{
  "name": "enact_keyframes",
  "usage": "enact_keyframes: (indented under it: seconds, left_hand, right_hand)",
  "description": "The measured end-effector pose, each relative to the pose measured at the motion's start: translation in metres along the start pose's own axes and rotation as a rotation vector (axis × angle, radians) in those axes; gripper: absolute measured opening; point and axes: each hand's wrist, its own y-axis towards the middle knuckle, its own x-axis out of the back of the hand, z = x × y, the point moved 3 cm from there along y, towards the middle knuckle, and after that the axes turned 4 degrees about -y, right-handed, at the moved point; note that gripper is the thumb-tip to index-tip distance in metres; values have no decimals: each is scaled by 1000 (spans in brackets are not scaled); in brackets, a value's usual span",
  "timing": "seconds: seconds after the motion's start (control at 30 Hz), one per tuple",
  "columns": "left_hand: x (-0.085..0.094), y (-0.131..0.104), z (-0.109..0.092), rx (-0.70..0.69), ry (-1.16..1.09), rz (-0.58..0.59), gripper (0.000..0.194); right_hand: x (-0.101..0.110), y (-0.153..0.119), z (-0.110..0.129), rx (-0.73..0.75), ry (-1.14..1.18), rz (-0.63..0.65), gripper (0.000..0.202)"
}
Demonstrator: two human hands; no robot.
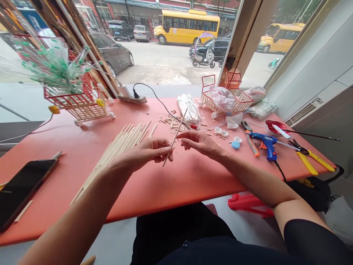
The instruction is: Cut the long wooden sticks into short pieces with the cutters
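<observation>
A thin wooden stick [179, 129] is pinched between the thumb and fingers of my left hand [156, 150], slanting up to the right above the middle of the table. Just right of the stick is my right hand [199, 142], its index finger reaching toward the stick and its other fingers curled; whether it holds anything small is hidden. Many long wooden sticks [118, 149] lie in a bundle beside and under my left forearm. Behind my hands, short cut pieces of wood [172, 122] are scattered near a clear plastic packet [189, 107].
Small stick carts stand at the back left [82, 106] and back right [234, 99]. To the right are a blue glue gun [266, 143], pliers [250, 140], yellow-handled cutters [314, 160] and small caps [235, 145]. A phone [26, 187] lies at the left.
</observation>
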Motion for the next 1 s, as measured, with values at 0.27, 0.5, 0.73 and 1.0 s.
enact_keyframes:
  seconds: [0.27, 0.5, 0.73, 1.0]
  left_hand:
    - [-23, 42, -2, -25, -11, -23, 40]
    - [-33, 47, 24, -52, -222, -300, 39]
    - [-29, 41, 21, 27, -531, -310, 20]
    - [-31, 37, 10, 144, -667, -351, 16]
  right_hand:
    - [8, 2, -11, -36, 97, -113, 48]
    - [8, 3, -18, -68, 16, -137, 44]
    - [21, 6, -10, -99, -38, -142, 36]
    - [63, -18, 53, -16, -180, -312, 34]
